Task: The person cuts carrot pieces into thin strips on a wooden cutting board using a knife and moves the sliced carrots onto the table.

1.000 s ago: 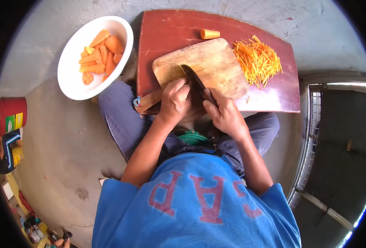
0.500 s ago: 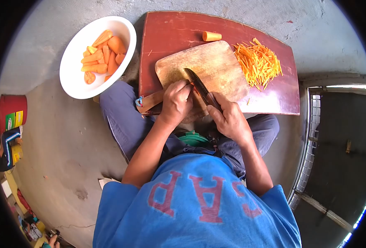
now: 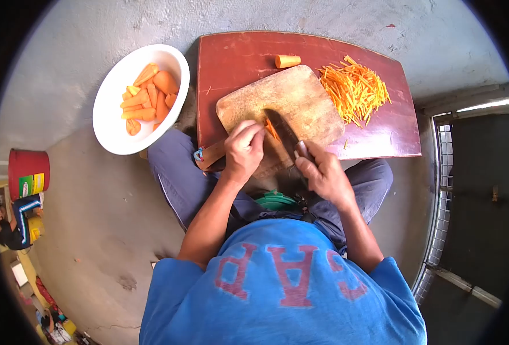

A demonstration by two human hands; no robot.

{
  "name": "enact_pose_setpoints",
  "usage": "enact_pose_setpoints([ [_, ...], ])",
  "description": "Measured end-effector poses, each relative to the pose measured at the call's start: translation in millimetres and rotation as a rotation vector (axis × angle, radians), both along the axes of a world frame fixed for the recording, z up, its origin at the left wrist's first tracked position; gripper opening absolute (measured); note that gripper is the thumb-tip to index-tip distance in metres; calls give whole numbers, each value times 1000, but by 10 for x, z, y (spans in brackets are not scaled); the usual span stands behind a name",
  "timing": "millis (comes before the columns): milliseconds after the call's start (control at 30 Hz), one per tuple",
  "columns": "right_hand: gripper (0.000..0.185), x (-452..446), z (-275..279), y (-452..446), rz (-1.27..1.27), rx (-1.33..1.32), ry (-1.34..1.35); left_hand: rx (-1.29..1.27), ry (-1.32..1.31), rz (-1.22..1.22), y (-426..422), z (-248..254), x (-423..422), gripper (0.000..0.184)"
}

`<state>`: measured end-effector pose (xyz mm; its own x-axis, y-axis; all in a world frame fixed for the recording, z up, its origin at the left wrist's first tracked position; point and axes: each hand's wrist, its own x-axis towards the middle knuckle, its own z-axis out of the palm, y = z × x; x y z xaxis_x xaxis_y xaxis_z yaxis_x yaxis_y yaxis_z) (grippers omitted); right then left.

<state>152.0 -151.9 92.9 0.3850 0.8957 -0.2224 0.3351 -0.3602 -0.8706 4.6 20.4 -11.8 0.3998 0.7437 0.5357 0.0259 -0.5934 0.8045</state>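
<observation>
My right hand (image 3: 325, 175) is closed round the handle of a dark-bladed knife (image 3: 283, 127), whose blade lies over the wooden cutting board (image 3: 300, 98). Just left of the blade are thin carrot strips (image 3: 272, 131) on the board. My left hand (image 3: 245, 150) is closed at the board's near left edge, fingers bunched beside the strips; whether it pinches anything is hidden. A pile of shredded carrot (image 3: 355, 92) sits on the red table (image 3: 237, 52) right of the board. One carrot chunk (image 3: 288, 61) rests beyond the board.
At the left, a white basin (image 3: 108, 118) holds several peeled carrot pieces (image 3: 139, 99). A red bucket (image 3: 29, 172) stands farther left, near another person (image 3: 20, 221). A green object (image 3: 276, 200) lies between my legs. A metal-framed mesh (image 3: 443, 190) is at the right.
The view has shifted, so the table and basin appear lower. The knife has moved away from my left hand, and orange strips now show between them.
</observation>
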Motion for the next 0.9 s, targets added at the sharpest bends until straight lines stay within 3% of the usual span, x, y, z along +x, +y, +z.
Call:
enact_pose_setpoints([
  [133,23,-20,-109,24,91,29,77,-220,-93,17,51,-115,-50,5],
  [233,20,433,-122,19,39,-112,276,-172,1,-43,26,-18,-76,5],
  [367,23,1381,-431,-72,-88,176,142,-197,132,-104,104,40,-26,11],
  [400,23,1593,-368,-54,-167,102,241,-214,161,-111,137,79,9,13],
  [467,21,2046,-490,-10,-200,172,-37,-123,222,-155,241,199,144,22],
  [533,22,2201,-405,-13,-252,145,41,-6,213,-184,467,166,425,27],
  [633,20,2070,-471,-56,-271,361,85,197,393,-243,981,358,955,41],
  [667,20,1992,-558,-89,-288,406,286,260,454,-249,1138,438,1135,44],
  [800,30,1397,-571,-184,-414,569,710,213,779,-291,1643,436,1755,53],
  [900,30,1071,-590,-264,-288,589,766,161,914,-377,1944,154,1988,56],
])
